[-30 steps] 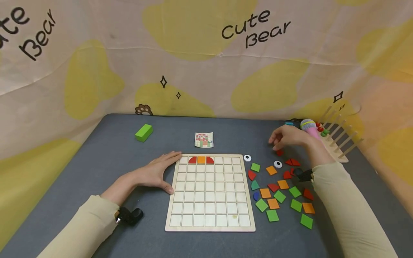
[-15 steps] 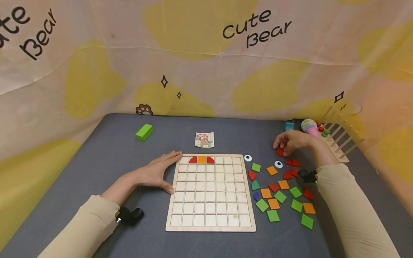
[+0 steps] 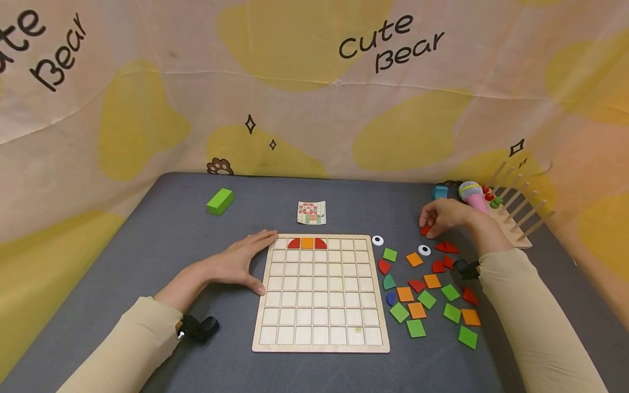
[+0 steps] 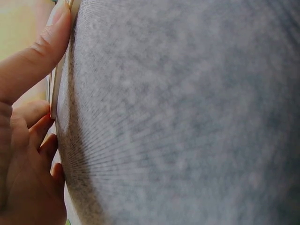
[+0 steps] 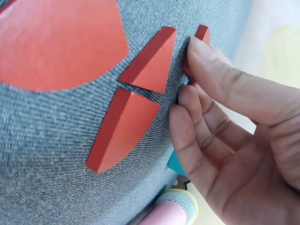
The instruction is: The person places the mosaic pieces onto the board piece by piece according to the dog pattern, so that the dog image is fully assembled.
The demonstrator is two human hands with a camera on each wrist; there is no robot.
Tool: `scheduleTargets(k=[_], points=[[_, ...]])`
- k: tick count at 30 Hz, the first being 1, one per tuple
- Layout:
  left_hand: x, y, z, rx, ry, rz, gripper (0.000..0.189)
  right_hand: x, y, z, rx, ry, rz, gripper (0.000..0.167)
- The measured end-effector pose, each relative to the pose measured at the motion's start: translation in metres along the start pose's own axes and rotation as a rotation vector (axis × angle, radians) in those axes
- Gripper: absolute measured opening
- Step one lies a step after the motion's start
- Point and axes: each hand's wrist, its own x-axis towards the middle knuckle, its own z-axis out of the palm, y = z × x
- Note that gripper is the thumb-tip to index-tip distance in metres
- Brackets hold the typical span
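A wooden grid board (image 3: 320,348) lies on the table; its top row holds two red quarter-circle tiles (image 3: 294,244) either side of an orange square tile (image 3: 307,243). My left hand (image 3: 236,261) rests along the board's left side, thumb and fingers spread with tips at the edge. In the left wrist view the thumb (image 4: 44,47) touches the board's rim. My right hand (image 3: 444,214) is beyond the loose tiles and pinches a red quarter-circle tile (image 5: 202,35) between thumb and fingers. Two more red tiles (image 5: 152,63) lie just beside it.
Several green, orange and red tiles (image 3: 415,328) are scattered right of the board, with white eye discs (image 3: 377,240). A small pattern card (image 3: 311,213) lies behind the board. Farther back are a green block (image 3: 220,202), a toy microphone (image 3: 473,195) and a pegged rack (image 3: 518,229).
My right hand has moved slightly right and down onto the red quarter-circle tile and now pinches it. The left hand stays at the board's edge.
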Motion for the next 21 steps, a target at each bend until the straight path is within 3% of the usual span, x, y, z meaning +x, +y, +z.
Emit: scheduleTargets(k=[6, 21], points=[[0.0006, -0.0003, 0.0007, 0.001, -0.003, -0.002, 0.121, 0.0003, -0.0037, 0.0000, -0.049, 0.018, 0.025, 0.023], [-0.0010, 0.0027, -0.0012, -0.011, -0.006, -0.011, 0.121, 0.0002, -0.0061, 0.0008, -0.044, 0.023, 0.007, 0.023]])
